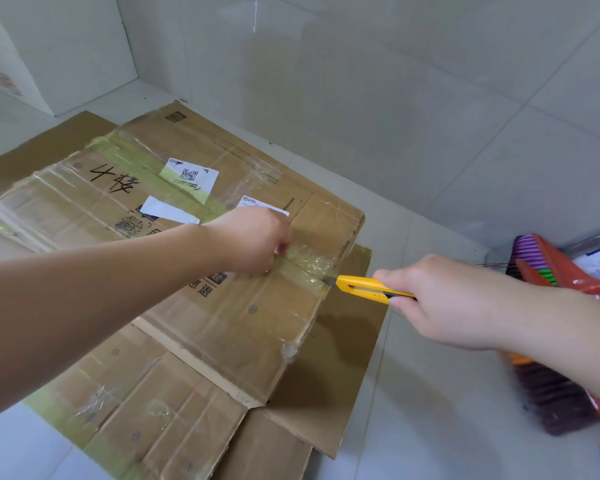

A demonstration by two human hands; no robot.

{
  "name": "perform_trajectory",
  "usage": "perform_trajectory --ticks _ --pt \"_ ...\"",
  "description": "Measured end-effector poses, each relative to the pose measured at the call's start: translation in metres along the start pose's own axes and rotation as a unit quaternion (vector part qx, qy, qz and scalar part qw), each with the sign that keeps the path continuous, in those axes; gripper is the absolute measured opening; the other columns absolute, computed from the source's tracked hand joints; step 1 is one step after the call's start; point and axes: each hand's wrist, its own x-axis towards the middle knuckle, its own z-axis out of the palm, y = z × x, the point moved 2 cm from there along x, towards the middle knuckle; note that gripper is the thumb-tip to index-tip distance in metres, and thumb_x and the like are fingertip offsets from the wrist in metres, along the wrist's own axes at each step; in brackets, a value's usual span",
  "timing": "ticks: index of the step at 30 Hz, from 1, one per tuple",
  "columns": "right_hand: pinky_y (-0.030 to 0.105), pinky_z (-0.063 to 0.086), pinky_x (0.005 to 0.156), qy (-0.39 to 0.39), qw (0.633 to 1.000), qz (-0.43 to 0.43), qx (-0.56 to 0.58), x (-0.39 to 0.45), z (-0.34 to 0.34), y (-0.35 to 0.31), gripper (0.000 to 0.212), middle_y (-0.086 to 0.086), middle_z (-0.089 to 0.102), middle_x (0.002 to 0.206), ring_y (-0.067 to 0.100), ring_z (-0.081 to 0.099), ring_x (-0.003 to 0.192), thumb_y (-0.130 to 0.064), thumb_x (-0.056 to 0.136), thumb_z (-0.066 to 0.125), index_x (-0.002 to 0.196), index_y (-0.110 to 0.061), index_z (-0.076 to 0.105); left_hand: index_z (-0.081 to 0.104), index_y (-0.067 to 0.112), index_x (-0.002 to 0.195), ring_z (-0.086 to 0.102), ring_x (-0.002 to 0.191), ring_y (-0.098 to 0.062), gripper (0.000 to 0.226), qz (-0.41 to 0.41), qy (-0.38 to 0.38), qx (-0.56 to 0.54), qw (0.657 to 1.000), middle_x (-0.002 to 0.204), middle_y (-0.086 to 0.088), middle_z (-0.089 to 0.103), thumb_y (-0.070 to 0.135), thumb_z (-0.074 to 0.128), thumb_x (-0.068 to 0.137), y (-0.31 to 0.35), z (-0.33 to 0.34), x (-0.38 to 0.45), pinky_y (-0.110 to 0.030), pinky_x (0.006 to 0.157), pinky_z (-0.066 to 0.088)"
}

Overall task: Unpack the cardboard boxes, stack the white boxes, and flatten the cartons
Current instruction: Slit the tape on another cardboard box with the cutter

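While our left hand (253,237) presses down on the top carton (194,244) with its fingers curled under, we cannot tell whether they pinch the tape (305,265) or only bear on it. Our right hand (444,303) is wrapped round the yellow knife (368,287), whose blade tip meets the taped seam at the carton's right edge. To do this cut well, we judge, we should keep the blade shallow, run it along the seam and keep the left fingers off its line. That carton lies flat on the floor over another flattened carton (146,410), its long axis running from far left to near right; the knife points left, toward the seam. A white box (59,50) stands far left, well apart, and a red broom (565,268) lies at the right.
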Motion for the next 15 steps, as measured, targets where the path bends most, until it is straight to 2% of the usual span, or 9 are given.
perform_trajectory --ticks 5,8,12,15 --pt "0.033 0.031 0.051 0.005 1.000 -0.002 -0.004 -0.004 0.003 0.003 0.014 -0.003 0.042 0.066 0.017 0.039 0.053 -0.030 0.098 0.040 0.092 -0.019 0.046 0.063 0.019 0.101 0.046 0.081 -0.014 0.035 0.072 0.013 -0.008 0.997 0.104 0.012 0.052 -0.001 0.051 0.074 0.034 0.007 0.004 -0.027 0.070 0.043" --pt "0.033 0.033 0.052 -0.002 1.000 -0.002 -0.007 -0.008 0.006 0.006 0.013 -0.002 0.044 0.069 0.018 0.042 0.056 -0.031 0.098 0.039 0.094 -0.020 0.045 0.065 0.017 0.096 0.053 0.086 -0.016 0.037 0.073 0.025 -0.039 0.996 0.099 0.011 0.052 -0.004 0.048 0.072 0.035 0.009 0.006 -0.031 0.076 0.048" --pt "0.034 0.047 0.064 -0.020 0.999 -0.007 -0.027 -0.016 0.016 0.017 0.025 0.001 0.058 0.087 0.023 0.055 0.073 -0.034 0.097 0.038 0.113 -0.019 0.048 0.066 0.018 0.089 0.058 0.090 -0.019 0.036 0.070 0.016 -0.051 0.996 0.090 0.014 0.050 -0.005 0.048 0.069 0.025 0.010 0.009 -0.034 0.077 0.050" --pt "0.042 0.050 0.067 0.039 0.999 -0.021 0.021 -0.021 0.013 0.034 0.020 -0.001 0.057 0.079 0.024 0.057 0.072 -0.041 0.094 0.037 0.103 -0.025 0.047 0.069 0.019 0.093 0.062 0.089 -0.017 0.031 0.079 0.060 -0.108 0.989 0.090 0.013 0.060 0.005 0.047 0.077 0.031 -0.007 0.010 -0.034 0.080 0.051"
